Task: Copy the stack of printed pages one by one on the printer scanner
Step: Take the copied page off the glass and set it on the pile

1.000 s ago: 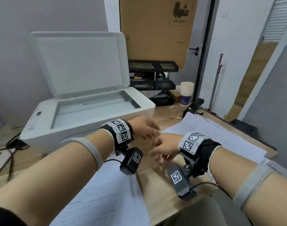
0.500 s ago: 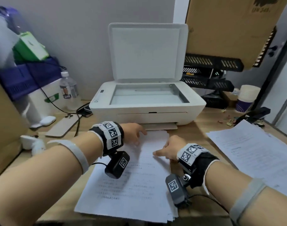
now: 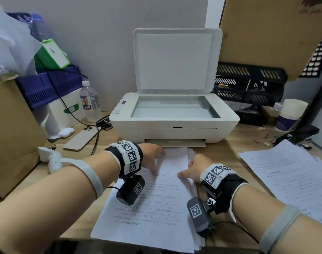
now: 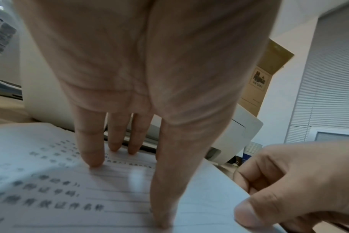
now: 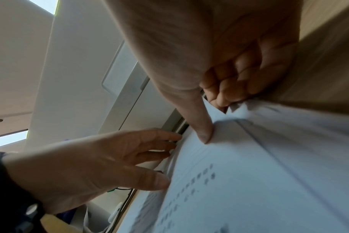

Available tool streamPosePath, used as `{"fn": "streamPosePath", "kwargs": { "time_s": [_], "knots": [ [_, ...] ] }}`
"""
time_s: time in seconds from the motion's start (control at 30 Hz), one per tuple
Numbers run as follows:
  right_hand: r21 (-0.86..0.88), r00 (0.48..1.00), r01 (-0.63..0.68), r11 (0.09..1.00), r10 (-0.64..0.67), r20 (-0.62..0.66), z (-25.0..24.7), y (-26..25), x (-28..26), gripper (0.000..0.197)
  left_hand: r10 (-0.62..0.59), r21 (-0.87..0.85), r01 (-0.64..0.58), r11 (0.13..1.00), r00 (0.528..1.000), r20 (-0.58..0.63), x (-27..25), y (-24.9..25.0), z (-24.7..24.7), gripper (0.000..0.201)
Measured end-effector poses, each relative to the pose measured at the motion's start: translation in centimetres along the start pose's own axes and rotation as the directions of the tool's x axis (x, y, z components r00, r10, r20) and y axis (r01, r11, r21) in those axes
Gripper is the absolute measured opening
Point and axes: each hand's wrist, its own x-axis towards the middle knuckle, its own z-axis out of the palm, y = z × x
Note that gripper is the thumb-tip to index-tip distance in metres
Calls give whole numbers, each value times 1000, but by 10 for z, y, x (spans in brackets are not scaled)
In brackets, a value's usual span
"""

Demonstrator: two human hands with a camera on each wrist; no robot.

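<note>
Cluttered office, printer [image 3: 174, 123] on wood desk [image 3: 235, 143], mesh doc trays [image 3: 248, 77], cardboard boxes [image 3: 266, 33]

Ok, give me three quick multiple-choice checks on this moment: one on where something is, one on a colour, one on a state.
1. Where is the stack of printed pages?
A. on the scanner glass
B. on the desk in front of the printer
C. inside the black trays

2. What colour is the printer?
A. white
B. black
C. blue

3. What state is the scanner lid in?
A. shut
B. raised
C. removed

Answers:
1 B, the pages lie below the printer's front, under the left hand and right hand.
2 A, its body is white.
3 B, it stands upright over bare glass.
</note>
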Motion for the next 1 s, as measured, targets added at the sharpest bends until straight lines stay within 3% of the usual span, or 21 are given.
{"fn": "streamPosePath", "kwargs": {
  "time_s": [0.2,0.37,0.47,0.6,0.73,0.87,1.0],
  "knots": [
    [123,998,38,992,-32,-55,2,0,-4,44,24,-1,-24,1000,1000,-17,0,5,0,97],
    [56,994,95,994,-91,-68,-14,1,-16,24,144,-90,-146,985,989,-36,-6,18,-11,88],
    [-66,986,130,989,-136,-97,-24,-2,-24,26,257,-105,-267,958,961,-103,-8,31,-22,81],
    [-145,978,167,975,-183,-101,-35,-6,-34,33,401,32,-405,914,888,-226,-10,45,-37,65],
    [-166,967,232,959,-245,-67,-43,-9,-42,40,491,236,-440,866,836,-244,-12,50,-47,42],
    [-183,957,284,941,-291,-15,-47,-9,-48,42,509,353,-416,838,830,-228,-12,53,-52,21],
    [-68,958,287,956,-287,11,-50,-7,-52,42,476,349,-375,859,836,-273,-7,52,-57,12]
  ]
}}
